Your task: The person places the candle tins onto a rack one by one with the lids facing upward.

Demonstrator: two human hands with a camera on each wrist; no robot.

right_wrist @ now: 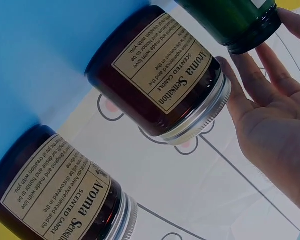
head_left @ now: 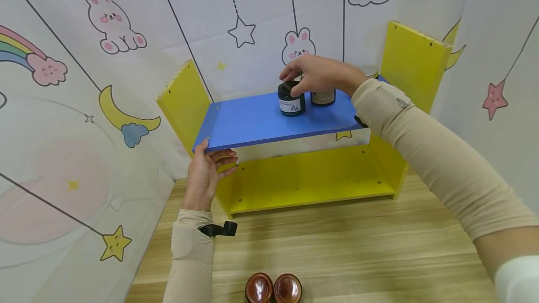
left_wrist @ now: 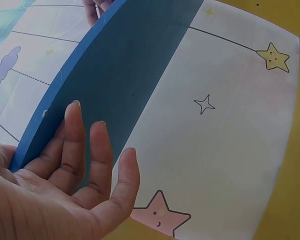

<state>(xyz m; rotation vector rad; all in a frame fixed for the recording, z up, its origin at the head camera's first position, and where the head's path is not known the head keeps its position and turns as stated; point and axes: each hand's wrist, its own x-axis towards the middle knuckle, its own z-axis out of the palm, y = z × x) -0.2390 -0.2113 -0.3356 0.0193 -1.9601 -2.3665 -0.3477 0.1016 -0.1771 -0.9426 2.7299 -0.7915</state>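
Observation:
My right hand [head_left: 316, 73] holds a dark green candle jar [head_left: 291, 105] by its black lid, thumb and fingers on opposite sides. This jar is upright at the middle of the blue shelf board [head_left: 246, 118]. Just right of it stands a brown scented candle jar [head_left: 323, 98], partly behind the hand. In the right wrist view a second brown scented candle jar [right_wrist: 60, 187] shows, both with silver lids. At the board's front left corner my left hand [head_left: 203, 176] grips the edge, thumb on top; in the left wrist view its fingers [left_wrist: 72, 145] lie beneath.
Yellow side panels [head_left: 181, 102] flank the blue board, and a yellow bottom board [head_left: 303, 179] lies below it. Two round reddish-brown jars [head_left: 258, 288] stand side by side on the wood-grain table [head_left: 337, 242], near me. A cartoon-printed backdrop [head_left: 252, 69] hangs behind.

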